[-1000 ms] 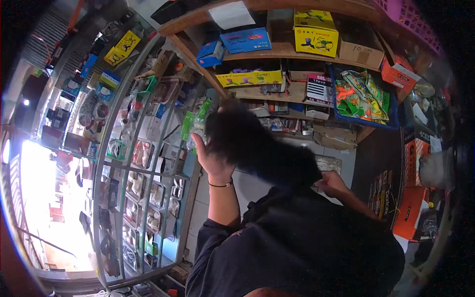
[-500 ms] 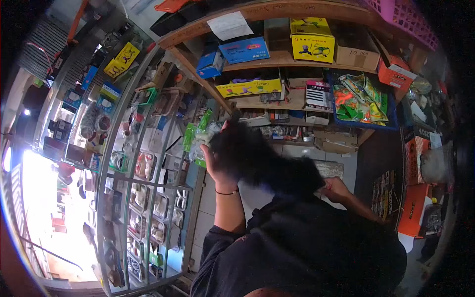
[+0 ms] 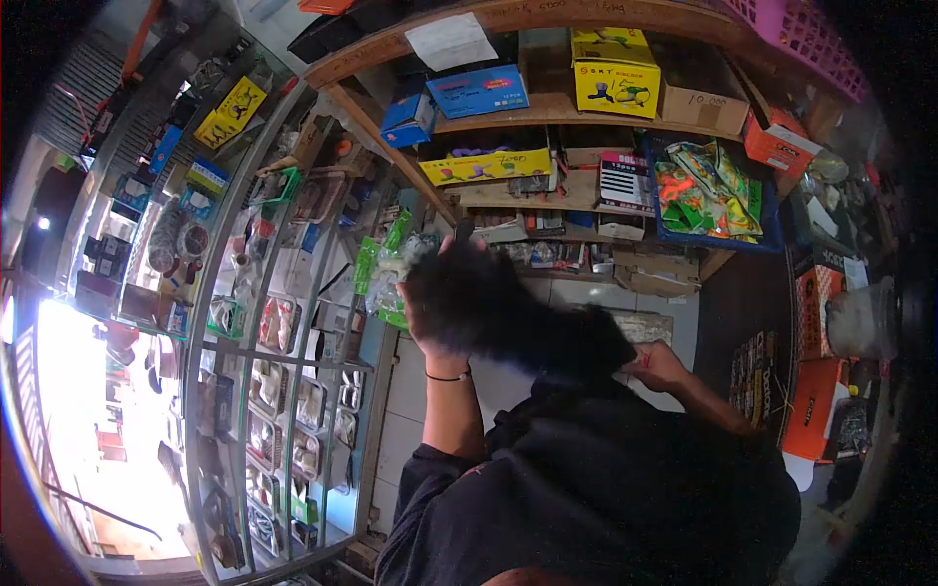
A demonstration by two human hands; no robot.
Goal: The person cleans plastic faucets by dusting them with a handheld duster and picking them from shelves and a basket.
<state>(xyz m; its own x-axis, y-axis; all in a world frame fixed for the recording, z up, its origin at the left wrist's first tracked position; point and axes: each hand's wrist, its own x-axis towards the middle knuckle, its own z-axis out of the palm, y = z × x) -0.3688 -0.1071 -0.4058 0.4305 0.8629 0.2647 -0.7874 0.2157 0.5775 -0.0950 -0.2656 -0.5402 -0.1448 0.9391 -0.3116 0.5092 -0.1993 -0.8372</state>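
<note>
A black, fluffy duster point(image 3: 518, 317), probably of feathers, stretches slantwise between my two hands, its edges soft and blurred. My left hand point(image 3: 415, 317) is curled around its upper left end, where a short dark stub sticks up; most of the fingers are hidden behind the fluff. At the lower right end, the fingers of my right hand point(image 3: 660, 367) are closed on the duster, though the exact grip is partly covered. Bright green packets point(image 3: 367, 264) with clear plastic hang just left of my left hand.
Wooden shelves point(image 3: 552, 109) ahead carry yellow, blue and brown boxes. A blue basket point(image 3: 772, 230) holds colourful packets. To the left runs a glass display case point(image 3: 293, 359) full of packaged goods. Orange boxes point(image 3: 813, 410) stand on the right, above a tiled floor point(image 3: 410, 396).
The view has shifted slightly, so the shelves and case sit a little further left. Both hands keep hold of the duster, which has barely moved.
</note>
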